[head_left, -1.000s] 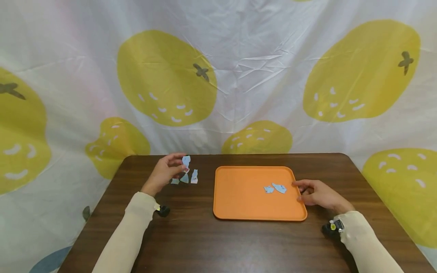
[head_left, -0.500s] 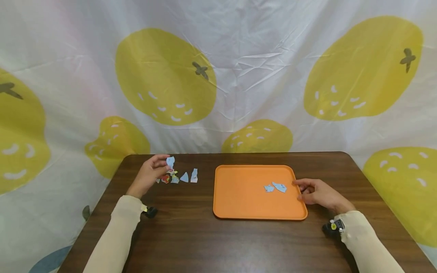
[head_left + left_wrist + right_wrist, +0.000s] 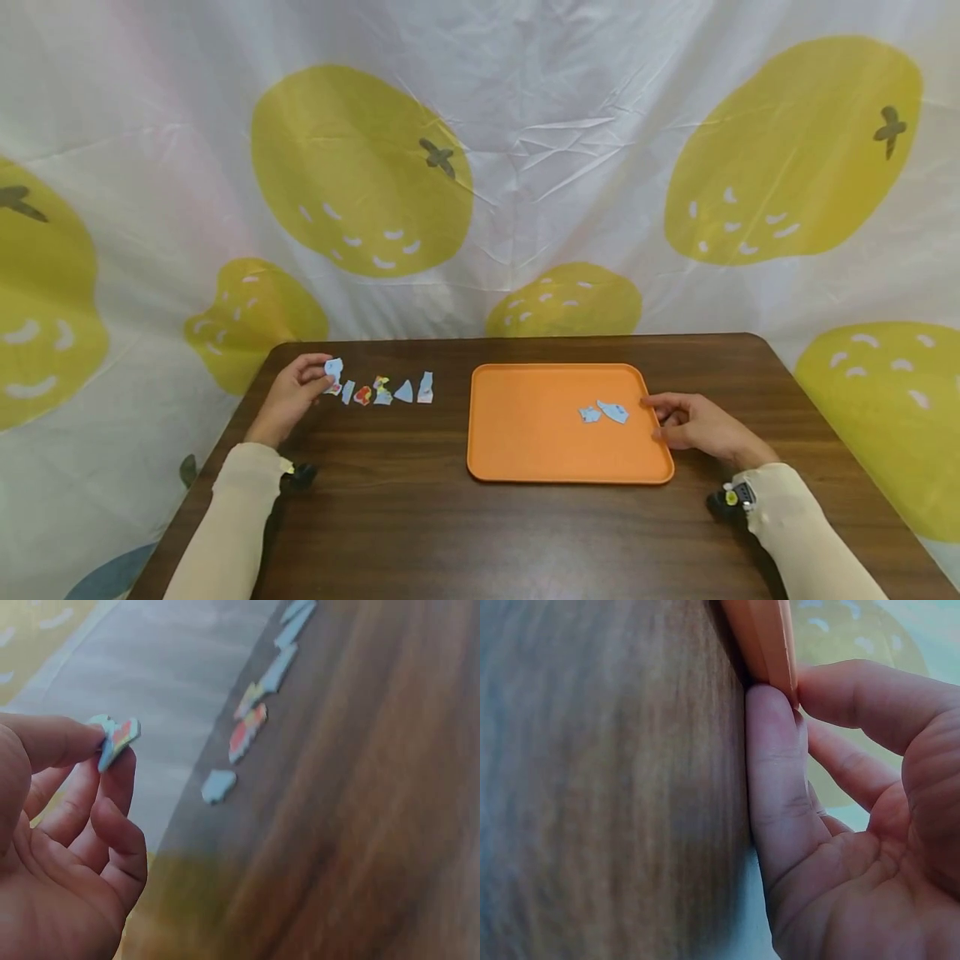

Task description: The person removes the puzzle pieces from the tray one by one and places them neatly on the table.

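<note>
In the head view my left hand (image 3: 288, 398) is over the table's far left, pinching a light-blue, irregular flat puzzle piece (image 3: 333, 372) between thumb and fingers. Red and yellow print shows on this puzzle piece (image 3: 124, 735) in the left wrist view. Beside it, a row of several similar pieces lies on the table, among them a red-and-yellow piece (image 3: 363, 395) and a light-blue triangular piece (image 3: 404, 391). My right hand (image 3: 705, 427) grips the right rim of an orange tray (image 3: 540, 450). Two light-blue pieces, a small one (image 3: 590, 414) and a longer one (image 3: 613, 412), lie on the tray.
The brown wooden table (image 3: 480, 533) extends in front of the tray and between it and the row of pieces. Behind the far edge hangs a white curtain (image 3: 562, 192) with yellow fruit prints.
My left hand has moved left along the row with its puzzle piece, uncovering the other pieces on the table. The right hand and the tray stay in place.
</note>
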Action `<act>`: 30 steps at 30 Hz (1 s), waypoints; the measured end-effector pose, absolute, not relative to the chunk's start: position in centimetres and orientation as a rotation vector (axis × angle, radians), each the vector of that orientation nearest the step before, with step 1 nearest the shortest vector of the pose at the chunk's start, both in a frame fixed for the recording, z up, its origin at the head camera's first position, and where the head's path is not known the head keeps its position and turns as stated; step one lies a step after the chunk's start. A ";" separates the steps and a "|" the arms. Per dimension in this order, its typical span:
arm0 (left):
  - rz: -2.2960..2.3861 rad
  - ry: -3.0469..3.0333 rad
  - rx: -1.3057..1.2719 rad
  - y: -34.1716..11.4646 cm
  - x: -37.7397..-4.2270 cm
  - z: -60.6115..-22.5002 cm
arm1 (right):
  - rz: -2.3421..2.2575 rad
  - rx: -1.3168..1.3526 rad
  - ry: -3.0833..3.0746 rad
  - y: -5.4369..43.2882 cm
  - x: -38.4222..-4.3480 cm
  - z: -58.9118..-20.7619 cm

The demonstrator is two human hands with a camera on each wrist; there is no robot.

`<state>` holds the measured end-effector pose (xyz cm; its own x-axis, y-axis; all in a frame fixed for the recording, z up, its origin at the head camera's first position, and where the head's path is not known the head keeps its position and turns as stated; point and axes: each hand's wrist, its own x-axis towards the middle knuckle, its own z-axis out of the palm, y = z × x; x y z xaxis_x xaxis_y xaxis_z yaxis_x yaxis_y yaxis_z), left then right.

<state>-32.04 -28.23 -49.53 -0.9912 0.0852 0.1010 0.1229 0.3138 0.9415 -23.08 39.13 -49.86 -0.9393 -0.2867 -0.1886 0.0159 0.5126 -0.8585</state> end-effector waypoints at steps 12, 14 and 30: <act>-1.531 -2.651 -0.126 -29.6 -32.2 -50.8 | -1.402 -0.230 2.447 39.1 -23.0 -49.8; -1.470 -2.680 -0.114 -29.7 -32.2 -50.8 | -1.400 -0.232 2.451 39.1 -23.0 -49.8; -1.194 -2.791 -0.099 -30.2 -33.0 -51.6 | -1.391 -0.217 2.458 39.2 -23.0 -49.9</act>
